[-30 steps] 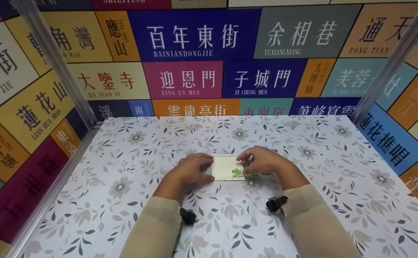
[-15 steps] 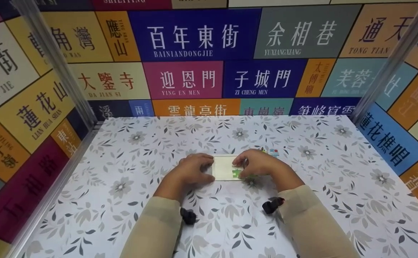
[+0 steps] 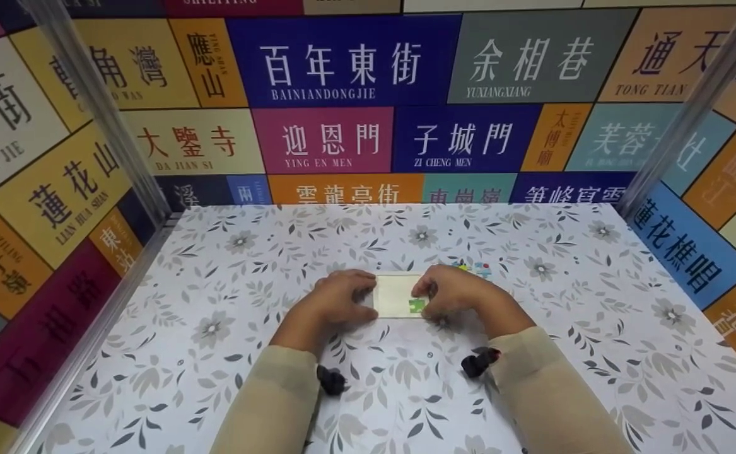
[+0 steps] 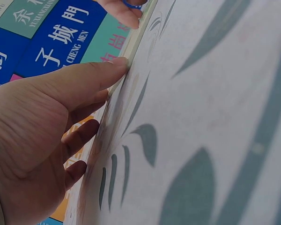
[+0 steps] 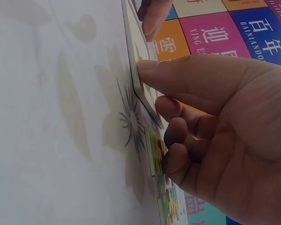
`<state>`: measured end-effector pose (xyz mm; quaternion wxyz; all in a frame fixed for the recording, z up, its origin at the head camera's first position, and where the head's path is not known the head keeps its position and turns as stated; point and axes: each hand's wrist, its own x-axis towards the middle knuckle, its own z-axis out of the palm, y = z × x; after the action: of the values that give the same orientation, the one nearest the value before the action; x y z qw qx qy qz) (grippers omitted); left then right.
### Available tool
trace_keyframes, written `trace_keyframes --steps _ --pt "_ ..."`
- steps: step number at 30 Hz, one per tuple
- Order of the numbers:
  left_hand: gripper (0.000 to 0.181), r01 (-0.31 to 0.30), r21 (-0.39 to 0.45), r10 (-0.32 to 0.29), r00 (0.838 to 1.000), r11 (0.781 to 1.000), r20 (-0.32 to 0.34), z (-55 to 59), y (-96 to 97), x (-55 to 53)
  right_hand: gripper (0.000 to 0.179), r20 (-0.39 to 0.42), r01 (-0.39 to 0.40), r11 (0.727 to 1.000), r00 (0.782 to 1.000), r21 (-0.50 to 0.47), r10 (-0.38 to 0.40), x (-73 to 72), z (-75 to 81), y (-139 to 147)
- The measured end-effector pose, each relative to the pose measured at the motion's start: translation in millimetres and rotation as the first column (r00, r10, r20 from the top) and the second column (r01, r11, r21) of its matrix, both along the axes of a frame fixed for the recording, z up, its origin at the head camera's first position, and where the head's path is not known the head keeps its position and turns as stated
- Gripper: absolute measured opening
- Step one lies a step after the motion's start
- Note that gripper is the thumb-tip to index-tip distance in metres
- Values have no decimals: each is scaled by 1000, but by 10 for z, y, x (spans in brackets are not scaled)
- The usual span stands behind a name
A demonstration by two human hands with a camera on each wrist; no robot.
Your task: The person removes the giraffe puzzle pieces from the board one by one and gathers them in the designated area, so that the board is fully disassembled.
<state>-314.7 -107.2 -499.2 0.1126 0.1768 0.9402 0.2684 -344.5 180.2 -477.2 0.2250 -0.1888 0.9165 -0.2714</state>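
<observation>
A small pale puzzle board [image 3: 393,291] lies flat on the table in the head view. My left hand [image 3: 341,297] holds its left side, thumb at the near corner and fingers at the far one; in the left wrist view the thumb [image 4: 113,66] lies along its near edge. A green puzzle piece [image 3: 416,306] sits in the board's near right corner. My right hand [image 3: 453,291] has its thumb [image 5: 152,70] on that corner against the piece, with the forefinger bent over the board's right part. The other right fingers are curled beside the board's right edge.
Loose colourful puzzle pieces [image 3: 482,270] lie behind my right hand. In the right wrist view one piece [image 5: 154,149] lies beside the curled fingers, with more pieces [image 5: 169,206] past it. A floral cloth [image 3: 216,378] covers the table, and a sign-patterned wall [image 3: 355,69] stands behind.
My right hand has moved left and slightly down onto the board's right part. The green piece's visible outline has become squarer. The loose pieces behind show more now. My left hand stays put.
</observation>
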Motion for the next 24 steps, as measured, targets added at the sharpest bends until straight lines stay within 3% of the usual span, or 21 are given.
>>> trace_keyframes --steps 13,24 --pt "65 4 -10 -4 1000 1000 -26 10 11 23 37 13 22 1000 1000 -8 -22 54 22 -32" --pt "65 -2 -7 2 1000 1000 -3 17 11 18 34 8 30 999 1000 -11 -30 70 35 -38"
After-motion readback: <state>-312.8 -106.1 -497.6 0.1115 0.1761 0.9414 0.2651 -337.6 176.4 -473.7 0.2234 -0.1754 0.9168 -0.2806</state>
